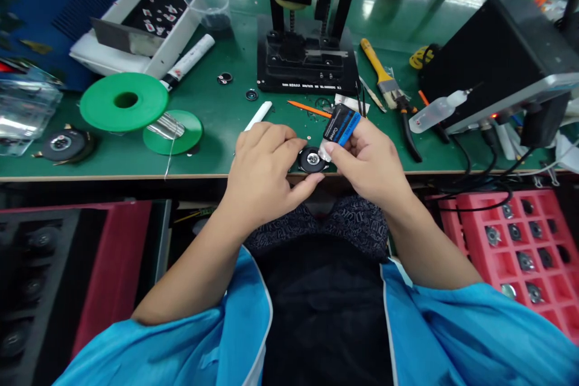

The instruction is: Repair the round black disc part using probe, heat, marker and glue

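Note:
At the front edge of the bench, a small round black part [312, 160] with a silvery centre lies between my hands. My left hand [266, 172] is closed around its left side, thumb at the front and fingertips behind. An eraser [341, 126] in a blue and black printed sleeve is pinched between the thumb and fingers of my right hand [375, 160]. Its whitish end meets the right side of the round part. Behind the left fingers a white stick-like tool [259, 115] partly shows. An orange pointed stick [310, 109] lies just behind the eraser.
A black press stand [307, 66] rises behind my hands. Green wire spools [149, 102], a marker [190, 61] and a white box [176, 51] are left. Rightward lie a brush [380, 69], pliers [407, 126], a dropper bottle [438, 111] and a black device [493, 60]. A pink tray [502, 265] sits lower right.

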{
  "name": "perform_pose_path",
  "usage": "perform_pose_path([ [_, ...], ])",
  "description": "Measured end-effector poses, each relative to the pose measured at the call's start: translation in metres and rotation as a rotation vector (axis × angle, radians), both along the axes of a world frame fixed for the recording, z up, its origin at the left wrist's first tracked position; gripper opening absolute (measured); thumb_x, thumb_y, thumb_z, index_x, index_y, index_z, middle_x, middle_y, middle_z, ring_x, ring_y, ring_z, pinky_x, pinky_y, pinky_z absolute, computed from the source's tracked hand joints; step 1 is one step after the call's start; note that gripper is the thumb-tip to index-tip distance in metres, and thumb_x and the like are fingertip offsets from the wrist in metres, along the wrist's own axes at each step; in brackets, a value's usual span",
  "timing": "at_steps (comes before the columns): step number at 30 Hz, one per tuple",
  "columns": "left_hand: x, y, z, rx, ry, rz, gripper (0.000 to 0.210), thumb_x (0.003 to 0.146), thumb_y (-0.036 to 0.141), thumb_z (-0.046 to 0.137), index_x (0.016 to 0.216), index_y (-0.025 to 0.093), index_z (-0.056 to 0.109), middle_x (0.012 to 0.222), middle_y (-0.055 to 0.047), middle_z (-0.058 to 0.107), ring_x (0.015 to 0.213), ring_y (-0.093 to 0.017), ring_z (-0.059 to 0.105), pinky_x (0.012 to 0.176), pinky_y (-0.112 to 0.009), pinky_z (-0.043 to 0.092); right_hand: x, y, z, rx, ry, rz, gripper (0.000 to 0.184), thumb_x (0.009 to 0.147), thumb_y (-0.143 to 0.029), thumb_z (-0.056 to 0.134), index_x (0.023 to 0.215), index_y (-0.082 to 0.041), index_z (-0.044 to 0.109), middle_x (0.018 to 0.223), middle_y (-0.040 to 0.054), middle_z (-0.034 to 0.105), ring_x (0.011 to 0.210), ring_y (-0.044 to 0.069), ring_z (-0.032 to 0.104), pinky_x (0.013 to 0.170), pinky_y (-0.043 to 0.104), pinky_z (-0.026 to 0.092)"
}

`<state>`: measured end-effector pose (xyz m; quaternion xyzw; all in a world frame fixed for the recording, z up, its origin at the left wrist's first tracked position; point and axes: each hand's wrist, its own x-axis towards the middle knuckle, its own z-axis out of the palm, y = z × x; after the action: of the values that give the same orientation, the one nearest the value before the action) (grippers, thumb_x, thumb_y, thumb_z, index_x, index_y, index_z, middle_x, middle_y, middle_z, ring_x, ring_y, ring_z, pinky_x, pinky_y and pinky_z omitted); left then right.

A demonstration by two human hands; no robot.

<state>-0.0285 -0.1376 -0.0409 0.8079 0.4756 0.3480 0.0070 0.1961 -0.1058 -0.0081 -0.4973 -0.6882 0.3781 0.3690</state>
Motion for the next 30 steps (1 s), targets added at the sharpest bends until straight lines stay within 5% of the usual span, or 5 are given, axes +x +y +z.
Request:
perform_pose_path([
  [15,0.002,0.0,-0.005,0.042,-0.02,0.021,0.04,0.1,0.06,0.085,0.116,0.023,0.079,0.119,-0.015,0.084,0.113,-0.042,0.076,0.095,-0.057,0.054,-0.002,0.0,0.002,0.004,-0.008,-0.018,0.012,0.099,-0.023,0.077,0.101,-0.03,0.067,0.078,-0.0036,0.067,0.068,0.018,0.061,0.055,0.035,0.048],
  [19,0.001,0.0,-0.003,0.025,-0.066,0.009,0.042,0.102,0.062,0.082,0.12,0.024,0.08,0.123,-0.015,0.085,0.114,-0.042,0.077,0.097,-0.059,0.054,0.004,0.002,0.006,-0.077,0.132,0.043,0.021,0.1,-0.043,0.09,0.102,-0.03,0.073,0.08,-0.0036,0.07,0.065,0.017,0.06,0.057,0.035,0.051],
  [23,0.0,0.001,0.004,0.048,-0.211,-0.045,0.022,0.108,0.049,0.079,0.115,0.028,0.082,0.114,-0.008,0.088,0.105,-0.033,0.08,0.097,-0.054,0.057,0.008,0.003,0.007,-0.188,0.321,0.146,0.049,0.086,-0.068,0.103,0.103,-0.03,0.077,0.085,-0.0029,0.076,0.064,0.016,0.062,0.058,0.033,0.057],
  [27,0.008,0.003,0.006,0.111,-0.347,-0.145,0.009,0.11,0.031,0.078,0.102,0.028,0.08,0.101,-0.001,0.088,0.091,-0.025,0.079,0.09,-0.047,0.059,0.008,0.004,0.009,-0.223,0.391,0.199,0.054,0.079,-0.067,0.108,0.099,-0.027,0.077,0.084,-0.0023,0.076,0.065,0.014,0.063,0.059,0.031,0.06],
  [30,0.016,0.005,-0.001,0.24,-0.335,-0.097,0.01,0.109,0.021,0.077,0.101,0.026,0.08,0.099,-0.002,0.089,0.088,-0.024,0.079,0.087,-0.046,0.059,0.007,0.004,0.01,-0.254,0.424,0.185,0.056,0.078,-0.064,0.109,0.101,-0.026,0.075,0.087,-0.0013,0.076,0.067,0.014,0.067,0.061,0.029,0.06],
])
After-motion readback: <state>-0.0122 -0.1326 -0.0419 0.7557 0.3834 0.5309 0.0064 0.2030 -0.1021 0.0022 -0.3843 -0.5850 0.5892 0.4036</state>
